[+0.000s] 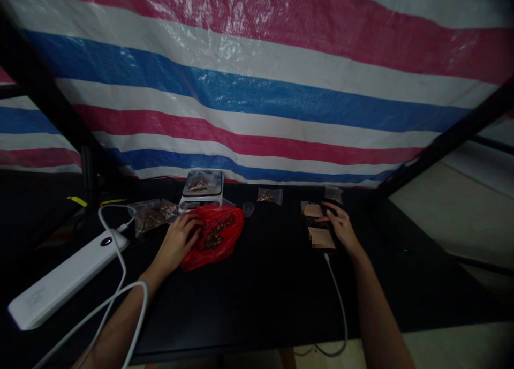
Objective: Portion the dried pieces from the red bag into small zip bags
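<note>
Power bank (64, 280): near left, cable attached.
Left hand (179, 243): fingers bent over the red bag's left edge; whether they pinch it, I cannot tell.
Red bag (233, 239): left of centre, open, brown pieces (212, 239) inside; lifting it would call for gathering the loose rim.
Right hand (340, 223): fingers spread, seemingly working the screen of the phone (323, 239), at right.
Scale (219, 184): far left, packet (201, 183) on top.
Unclear: pixelated phone screen; packet contents; forearms cut off.
</note>
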Tool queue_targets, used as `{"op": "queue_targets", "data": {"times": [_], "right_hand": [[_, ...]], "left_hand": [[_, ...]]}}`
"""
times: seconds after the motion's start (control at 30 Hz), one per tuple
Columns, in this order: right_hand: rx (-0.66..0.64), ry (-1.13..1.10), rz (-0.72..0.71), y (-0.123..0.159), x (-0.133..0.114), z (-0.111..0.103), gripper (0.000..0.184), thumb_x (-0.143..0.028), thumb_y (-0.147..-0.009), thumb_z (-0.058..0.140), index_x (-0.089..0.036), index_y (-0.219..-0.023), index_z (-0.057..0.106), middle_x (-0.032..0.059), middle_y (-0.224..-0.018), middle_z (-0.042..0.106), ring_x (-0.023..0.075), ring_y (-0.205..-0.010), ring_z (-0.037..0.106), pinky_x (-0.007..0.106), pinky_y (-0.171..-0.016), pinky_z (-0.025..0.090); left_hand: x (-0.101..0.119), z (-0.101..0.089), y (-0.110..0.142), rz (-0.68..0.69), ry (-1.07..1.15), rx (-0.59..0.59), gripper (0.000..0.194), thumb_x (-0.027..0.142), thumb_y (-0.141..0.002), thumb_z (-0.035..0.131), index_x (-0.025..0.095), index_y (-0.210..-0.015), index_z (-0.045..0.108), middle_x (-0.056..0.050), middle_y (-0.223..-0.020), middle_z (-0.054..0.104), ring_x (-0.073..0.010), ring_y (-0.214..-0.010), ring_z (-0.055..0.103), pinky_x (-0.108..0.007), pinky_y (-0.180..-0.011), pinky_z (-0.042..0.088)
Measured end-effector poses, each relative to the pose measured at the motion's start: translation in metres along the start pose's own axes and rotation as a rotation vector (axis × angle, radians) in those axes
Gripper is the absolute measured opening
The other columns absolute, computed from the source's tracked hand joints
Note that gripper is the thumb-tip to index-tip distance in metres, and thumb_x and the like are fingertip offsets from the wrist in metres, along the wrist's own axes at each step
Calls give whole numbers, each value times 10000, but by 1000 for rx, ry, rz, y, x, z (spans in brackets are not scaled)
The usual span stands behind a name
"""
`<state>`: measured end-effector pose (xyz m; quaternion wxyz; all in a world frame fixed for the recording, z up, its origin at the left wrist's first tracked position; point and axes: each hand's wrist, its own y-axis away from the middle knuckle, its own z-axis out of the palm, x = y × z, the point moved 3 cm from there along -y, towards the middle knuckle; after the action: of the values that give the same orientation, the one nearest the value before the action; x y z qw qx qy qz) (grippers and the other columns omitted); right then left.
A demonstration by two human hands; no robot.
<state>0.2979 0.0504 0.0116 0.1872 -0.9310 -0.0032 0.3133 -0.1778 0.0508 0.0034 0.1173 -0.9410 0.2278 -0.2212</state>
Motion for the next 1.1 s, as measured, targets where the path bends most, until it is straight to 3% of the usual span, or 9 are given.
{"op": "queue_targets", "data": {"times": [0.33, 0.5, 0.6, 0.7, 0.77, 0.97, 1.03, 1.1], "right_hand": [[-37, 8, -47, -1, -8, 10, 420, -455, -851, 373, -266, -686, 711, 11, -1257, 493, 227, -1193, 363, 451, -1022, 231], [112, -19, -83, 1, -17, -1, 366, -427, -852, 389, -249, -781, 701, 36, -1226, 518, 213, -1168, 398, 455, -1005, 252], [220, -24, -122, 5, -36, -9, 322, -404, -845, 413, -232, -846, 685, 53, -1170, 554, 214, -1124, 441, 453, -982, 280], [259, -31, -186, 10, -75, -10, 293, -369, -852, 410, -231, -883, 667, 50, -1122, 577, 216, -1086, 468, 442, -954, 311], [195, -63, -241, 13, -114, -3, 270, -341, -859, 406, -241, -921, 650, 47, -1100, 584, 212, -1063, 486, 425, -937, 331], [-239, -136, -515, 29, -248, 65, 256, -252, -863, 420, -269, -1072, 567, 22, -1085, 590, 176, -1033, 504, 360, -902, 366], [-298, -92, -579, 31, -272, 90, 258, -221, -853, 430, -269, -1067, 566, 11, -1079, 596, 172, -1021, 505, 355, -910, 354], [-218, -15, -550, 25, -274, 107, 297, -154, -833, 415, -260, -1065, 566, 18, -1082, 595, 186, -1019, 498, 375, -908, 346]], "left_hand": [[1, -2, 0, -6, 8, -11, 232, 295, -857, 380, 220, -994, 551, -51, -1100, 515, -220, -1043, 441, -399, -901, 358], [4, -4, 1, -4, 37, -7, 218, 282, -856, 382, 218, -965, 560, -50, -1064, 523, -216, -1009, 454, -388, -873, 374], [6, -5, 1, -2, 51, 2, 201, 249, -848, 386, 211, -927, 567, -51, -1002, 535, -212, -954, 472, -377, -834, 393], [9, -7, 2, -15, 58, 23, 196, 201, -837, 395, 211, -940, 562, -46, -973, 535, -206, -927, 476, -372, -823, 398], [12, -9, 2, -23, 76, 52, 200, 174, -831, 399, 209, -951, 555, -44, -972, 531, -200, -932, 474, -370, -843, 393], [16, -20, 7, -65, 145, 190, 205, 161, -838, 395, 208, -967, 547, -41, -973, 514, -185, -934, 467, -351, -857, 391], [15, -22, 9, -83, 161, 222, 202, 163, -841, 392, 207, -964, 546, -37, -964, 511, -182, -931, 464, -349, -857, 390], [14, -25, 11, -101, 178, 250, 203, 156, -839, 392, 207, -960, 546, -34, -970, 508, -181, -944, 458, -350, -869, 385]]}}
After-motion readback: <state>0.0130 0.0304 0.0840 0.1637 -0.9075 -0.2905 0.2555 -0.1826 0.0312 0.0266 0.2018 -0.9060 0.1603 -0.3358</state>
